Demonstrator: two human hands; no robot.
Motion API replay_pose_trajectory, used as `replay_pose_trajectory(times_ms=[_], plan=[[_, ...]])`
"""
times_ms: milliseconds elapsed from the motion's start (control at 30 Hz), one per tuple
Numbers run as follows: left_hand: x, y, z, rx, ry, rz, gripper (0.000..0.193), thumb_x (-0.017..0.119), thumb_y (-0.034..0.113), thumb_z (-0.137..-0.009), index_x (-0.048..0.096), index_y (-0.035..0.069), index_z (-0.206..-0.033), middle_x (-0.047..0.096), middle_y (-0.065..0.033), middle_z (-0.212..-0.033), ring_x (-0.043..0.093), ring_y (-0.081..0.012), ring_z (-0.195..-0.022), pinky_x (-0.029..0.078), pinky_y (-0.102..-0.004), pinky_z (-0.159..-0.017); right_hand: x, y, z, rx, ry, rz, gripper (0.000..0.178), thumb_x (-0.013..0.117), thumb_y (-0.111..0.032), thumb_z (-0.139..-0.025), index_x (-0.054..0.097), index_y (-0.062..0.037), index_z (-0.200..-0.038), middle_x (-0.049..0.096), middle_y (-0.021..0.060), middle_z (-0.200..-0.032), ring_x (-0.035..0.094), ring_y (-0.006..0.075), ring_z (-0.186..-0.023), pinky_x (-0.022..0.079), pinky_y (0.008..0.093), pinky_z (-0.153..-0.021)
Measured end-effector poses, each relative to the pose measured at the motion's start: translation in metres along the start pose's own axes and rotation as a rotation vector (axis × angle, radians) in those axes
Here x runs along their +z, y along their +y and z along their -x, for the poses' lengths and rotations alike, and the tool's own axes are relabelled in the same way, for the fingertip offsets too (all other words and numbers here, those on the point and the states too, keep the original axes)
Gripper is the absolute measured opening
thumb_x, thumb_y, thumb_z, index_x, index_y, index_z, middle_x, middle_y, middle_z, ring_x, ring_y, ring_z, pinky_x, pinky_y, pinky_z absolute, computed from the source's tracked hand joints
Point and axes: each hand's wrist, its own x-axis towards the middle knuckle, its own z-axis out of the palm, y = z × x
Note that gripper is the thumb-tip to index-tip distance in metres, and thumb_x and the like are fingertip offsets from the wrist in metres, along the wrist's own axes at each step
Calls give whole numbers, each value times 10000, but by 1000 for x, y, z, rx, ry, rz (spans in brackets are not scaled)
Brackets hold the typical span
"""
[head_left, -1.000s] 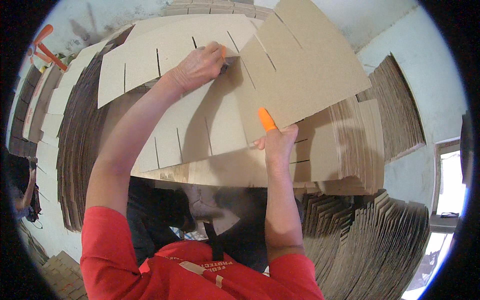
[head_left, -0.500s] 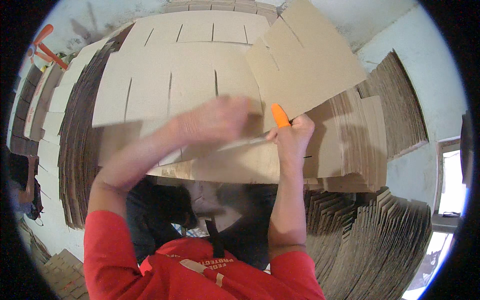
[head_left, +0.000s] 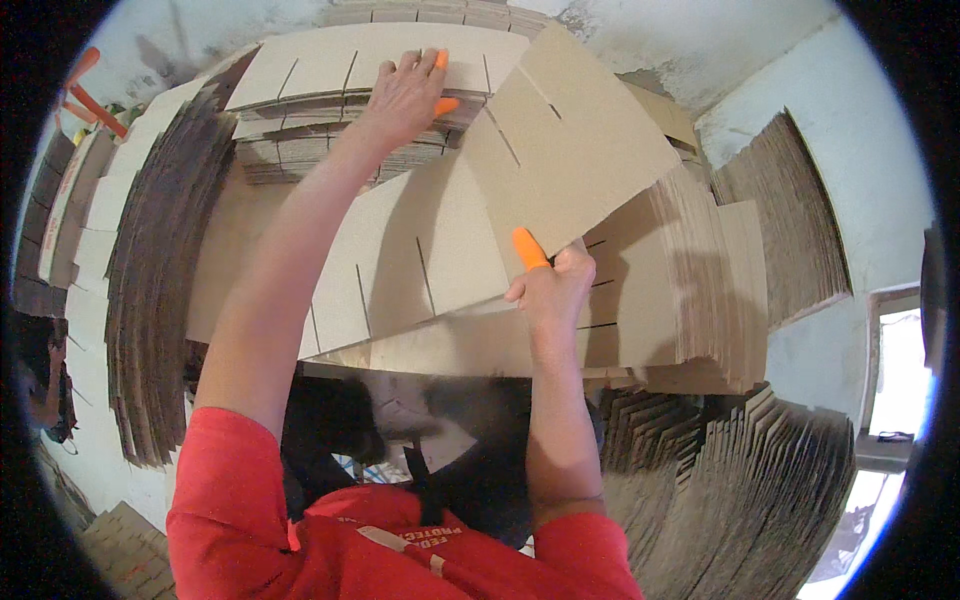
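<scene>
Slotted cardboard sheets [head_left: 420, 270]: right hand [head_left: 550, 290] pinches one tilted sheet [head_left: 570, 150] above them, left hand [head_left: 405, 95] lies flat, fingers spread, on the far pile [head_left: 300, 90] (plenty left unsorted, I reckon).

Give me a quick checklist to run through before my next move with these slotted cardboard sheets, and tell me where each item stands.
1. Left hand placed on the far stack of slotted cardboard sheets: ok, it rests flat on the top sheet.
2. Right hand gripping the tilted slotted sheet: ok, it pinches the lower edge.
3. Orange finger cots on: ok on the right thumb; orange also shows on two left fingertips.
4. Tilted sheet free of the sheets below: cannot tell, its far edge overlaps them.
5. Near pile of slotted sheets squared: not ok, edges are staggered.
6. Side stacks of cardboard stable: cannot tell.
</scene>
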Motion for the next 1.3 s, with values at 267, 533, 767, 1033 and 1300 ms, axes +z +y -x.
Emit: replay_pose_trajectory(times_ms=[267, 533, 767, 1033, 1300], plan=[[1, 6, -14, 177, -45, 125, 116, 620, 105, -748, 674, 25, -812, 656, -84, -845, 575, -257, -989, 469, -370, -857, -8, 28, -10, -34, 25, 83, 215, 437, 161, -667, 557, 107, -837, 582, 160, -610, 555, 197, -364, 356, 274, -293], [-8, -11, -22, 222, 137, 302, 316, 610, 78, -782, 628, 60, -1097, 619, -103, -1001, 567, -288, -1000, 537, -398, -832, -9, 29, -11, -10, 62, 54, 136, 566, 95, -571, 462, 17, -531, 539, 145, -500, 527, 188, -416, 397, 359, -382], [-33, 8, -8, 419, 36, 42, 192, 617, 44, -767, 615, -53, -933, 557, -132, -984, 566, -256, -1001, 577, -301, -735, -9, 23, -8, -9, 48, -27, 194, 371, 166, -716, 522, 69, -790, 621, 239, -728, 579, 192, -386, 393, 252, -302], [-37, 9, 6, 395, 70, 32, 163, 622, 58, -745, 614, -68, -849, 547, -139, -946, 562, -241, -965, 580, -293, -706, -12, 36, -12, -65, 29, 23, 251, 383, 167, -722, 578, 89, -858, 648, 223, -758, 580, 181, -394, 408, 243, -315], [-46, -1, 7, 464, 173, -45, 171, 644, 71, -709, 646, -41, -838, 559, -114, -953, 554, -225, -987, 580, -269, -701, -11, 38, -13, -93, -5, 119, 263, 392, 154, -715, 618, 105, -840, 642, 173, -674, 569, 164, -391, 415, 247, -331]])
